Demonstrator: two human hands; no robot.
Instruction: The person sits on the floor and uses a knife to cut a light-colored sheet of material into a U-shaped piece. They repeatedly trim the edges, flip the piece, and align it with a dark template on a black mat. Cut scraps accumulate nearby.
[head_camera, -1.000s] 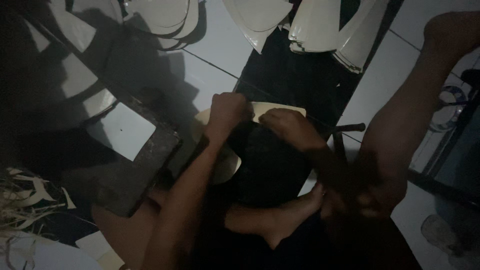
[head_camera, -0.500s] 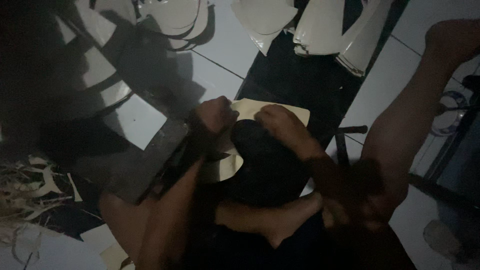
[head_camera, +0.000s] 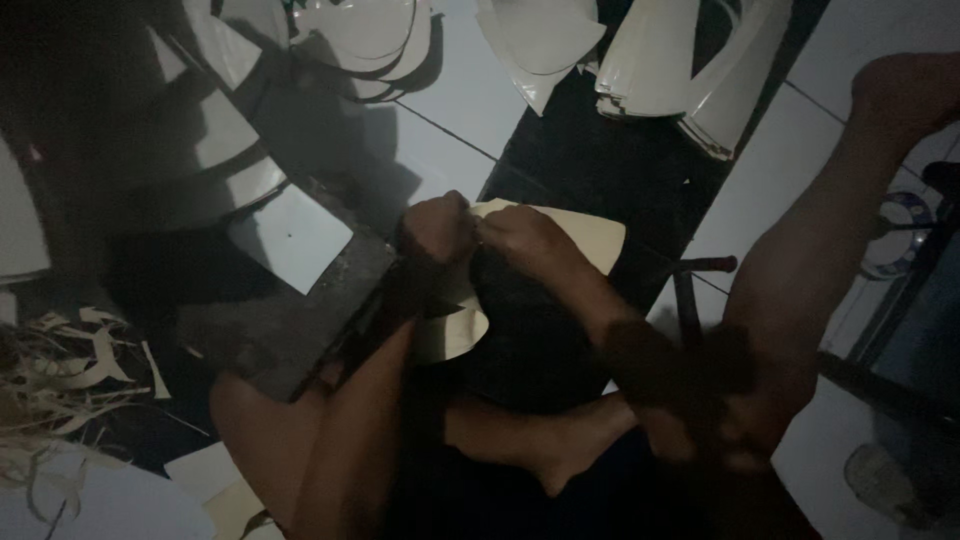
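Two hands met on one cream sheet (head_camera: 585, 235) above a dark mould (head_camera: 530, 330); left hand (head_camera: 437, 228) fisted, fingers pinching the sheet's upper edge; right hand (head_camera: 525, 240) likewise pinching beside it; cream cone stacks (head_camera: 660, 60) lay beyond; offcut strips (head_camera: 70, 365) at left.

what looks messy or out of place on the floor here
A heap of thin curled offcut strips lies scattered at the left edge, loose beside a flat white sheet. The stacked cream fan-shaped pieces at the top sit fairly orderly. Both hands, left hand and right hand, grip a cream sheet. The dim light hides finer detail.
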